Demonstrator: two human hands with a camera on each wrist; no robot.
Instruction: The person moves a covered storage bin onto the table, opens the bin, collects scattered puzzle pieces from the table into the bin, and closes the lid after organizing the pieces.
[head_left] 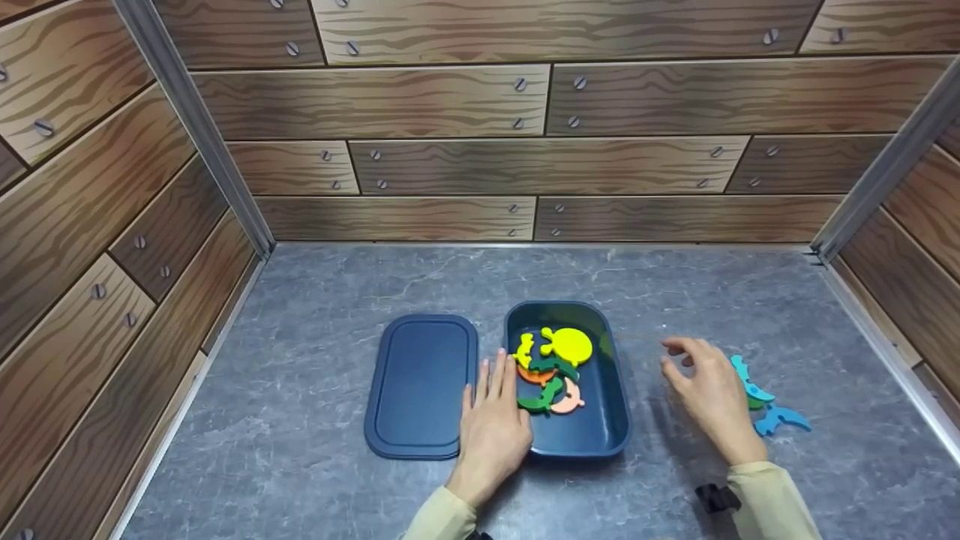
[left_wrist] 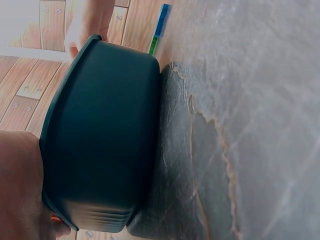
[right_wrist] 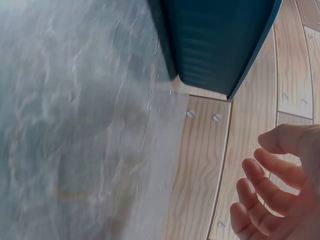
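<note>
Dark blue rectangular plastic box with rounded corners [head_left: 581, 437] — upright on the grey marbled worktop [head_left: 300, 450]. Left hand [head_left: 493, 427] lies over its left rim, fingers straight, not wrapped round it. Right hand [head_left: 705, 386] holds nothing: fingers loosely bent, thumb apart, between the box and the loose pieces.

Box looks light, fairly stiff, smooth; probably skids if bumped, so steadying the rim makes sense. To lift: both long sides, under the lip.

Inside, left of centre: round-bodied yellow flat cut-out figure [head_left: 571, 347], small yellow cut-out [head_left: 524, 349], dark green, orange, green and pink curved cut-outs, some overlapping. Right of the right hand: turquoise curved cut-out [head_left: 742, 373] partly over a green piece [head_left: 756, 403], blue curved cut-out [head_left: 784, 418] just beside.

Pieces read as light, rigid, hard to break except maybe at thin tips; wood or plastic, can't tell. Pinch by opposite edges near mid-body — overlapped ones may drag a neighbour.

Farther left, flat dark blue rounded lid [head_left: 424, 386]: likely light, best taken by its edge.
</note>
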